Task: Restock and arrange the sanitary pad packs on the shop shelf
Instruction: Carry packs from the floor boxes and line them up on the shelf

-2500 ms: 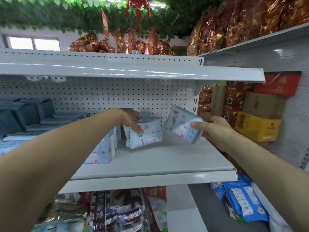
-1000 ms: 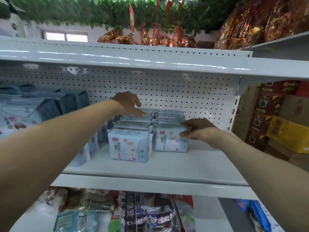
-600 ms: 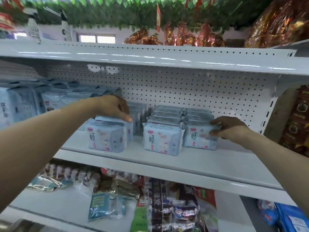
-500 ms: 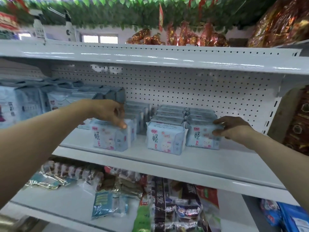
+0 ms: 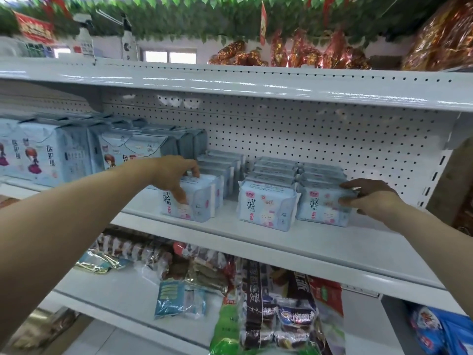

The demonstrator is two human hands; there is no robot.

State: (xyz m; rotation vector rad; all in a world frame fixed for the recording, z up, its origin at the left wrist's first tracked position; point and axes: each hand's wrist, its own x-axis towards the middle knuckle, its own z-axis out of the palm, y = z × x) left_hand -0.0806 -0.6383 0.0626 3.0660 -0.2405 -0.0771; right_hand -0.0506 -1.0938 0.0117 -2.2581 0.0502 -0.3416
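Three rows of small pale blue sanitary pad packs stand on the white middle shelf [image 5: 281, 243]. My left hand [image 5: 176, 175] grips the front pack of the left row [image 5: 198, 204], fingers over its top and thumb down its face. The middle row's front pack [image 5: 266, 208] stands untouched. My right hand [image 5: 368, 198] holds the right end of the right row's front pack [image 5: 320, 207], thumb on top and fingers along its side.
Taller pad packs with cartoon figures [image 5: 51, 152] fill the shelf's left part. The pegboard back [image 5: 307, 139] is bare above the rows. Snack bags [image 5: 256, 303] crowd the lower shelf. Bare shelf lies right of the rows, up to the end bracket [image 5: 435, 175].
My left hand has moved from the middle row to the left row's front pack and now grips it. My right hand stays on the right row's front pack. The view has shifted left.
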